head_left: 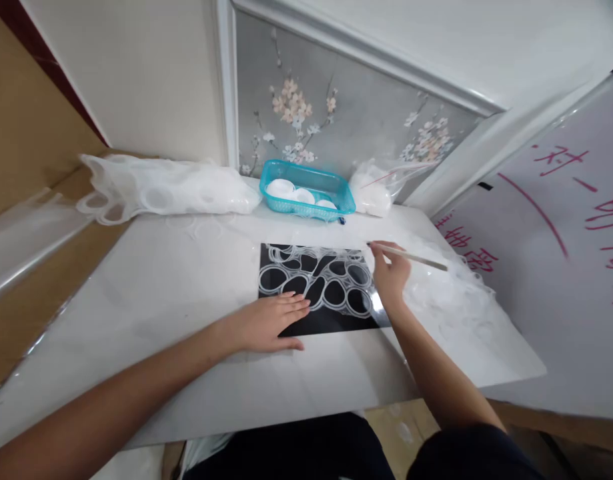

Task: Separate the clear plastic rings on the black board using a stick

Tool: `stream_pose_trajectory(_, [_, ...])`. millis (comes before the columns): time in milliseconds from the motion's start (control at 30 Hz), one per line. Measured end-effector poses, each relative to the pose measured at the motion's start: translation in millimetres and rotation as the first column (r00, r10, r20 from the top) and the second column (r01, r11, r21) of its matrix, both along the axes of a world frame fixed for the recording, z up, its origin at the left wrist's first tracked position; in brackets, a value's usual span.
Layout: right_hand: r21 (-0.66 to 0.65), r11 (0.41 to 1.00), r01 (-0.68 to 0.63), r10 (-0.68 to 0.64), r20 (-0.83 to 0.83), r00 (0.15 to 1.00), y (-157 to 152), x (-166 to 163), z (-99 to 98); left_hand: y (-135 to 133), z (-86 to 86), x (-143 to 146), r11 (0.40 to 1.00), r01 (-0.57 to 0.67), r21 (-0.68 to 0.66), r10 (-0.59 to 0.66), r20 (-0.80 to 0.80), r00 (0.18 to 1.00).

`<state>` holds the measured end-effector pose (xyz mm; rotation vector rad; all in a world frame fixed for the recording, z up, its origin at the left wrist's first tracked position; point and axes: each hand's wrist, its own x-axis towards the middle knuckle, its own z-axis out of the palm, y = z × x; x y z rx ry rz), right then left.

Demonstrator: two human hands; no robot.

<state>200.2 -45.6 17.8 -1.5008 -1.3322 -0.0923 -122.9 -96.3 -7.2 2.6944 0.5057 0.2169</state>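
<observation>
My left hand [273,323] lies flat with its fingers stretched over the lower left of a translucent white sheet of linked rings [335,303]. That sheet rests on a black mat [331,325], which shows dark through the round holes. My right hand [392,270] is closed around a slender pale stick-like tool [426,260] with a dark tip; its exact kind is unclear. The tip points left, near the mat's upper right corner. Beside my right hand, more translucent ring-holed material [449,290] is spread over the white table [186,320].
A blue plastic basket [306,212] with white round pieces stands at the back. To its left is a bulky pile of white ring-holed sheets [186,190]; to its right, a clear bag [376,193] of white pieces. A whiteboard with red writing [546,267] borders the right side.
</observation>
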Motion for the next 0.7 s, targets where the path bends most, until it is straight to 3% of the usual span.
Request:
stream_pose_trajectory(100, [0.151, 0.959, 0.241, -0.201, -0.240, 0.950, -13, 25, 2.4, 0, -0.1, -4, 0.999, -0.021, 0.048, 0.022, -0.017, 1.000])
stream_pose_trajectory(167, [0.200, 0.930, 0.308, -0.241, -0.299, 0.923, -19, 35, 4.1, 0, 1.9, -5, 0.994, -0.042, 0.101, 0.043, -0.011, 0.999])
stream_pose_trajectory(200, [0.178, 0.953, 0.247, -0.199, -0.248, 0.948, -22, 34, 3.7, 0, 4.0, -4, 0.990, -0.054, 0.132, 0.051, 0.020, 0.998])
stream_pose_trajectory(267, [0.037, 0.999, 0.003, 0.000, -0.077, 0.997, -29, 23, -1.1, 0, 9.9, 3, 0.977, -0.070, 0.200, 0.042, 0.138, 0.990])
stream_pose_trajectory(333, [-0.128, 0.966, -0.226, 0.228, -0.003, 0.974, -35, 3, -10.4, -1, 17.0, 18, 0.959, -0.076, 0.273, 0.000, 0.270, 0.963])
stream_pose_trajectory(433, [-0.225, 0.880, -0.418, 0.398, -0.132, 0.908, -38, -23, -24.4, 0, 23.9, 50, 0.935, -0.039, 0.353, -0.076, 0.305, 0.949])
stream_pose_trajectory(500, [-0.207, 0.877, -0.434, 0.382, -0.248, 0.890, -38, -29, -29.4, 4, 23.1, 70, 0.929, -0.001, 0.370, -0.076, 0.194, 0.978])
stream_pose_trajectory(567, [-0.159, 0.918, -0.362, 0.300, -0.318, 0.899, -38, -26, -31.0, 12, 18.5, 84, 0.932, -0.004, 0.363, -0.024, 0.071, 0.997])
stream_pose_trajectory(700, [-0.110, 0.946, -0.304, 0.238, -0.399, 0.886, -40, -19, -33.2, 39, 9.5, 85, 0.921, -0.252, 0.296, 0.259, 0.015, 0.966])
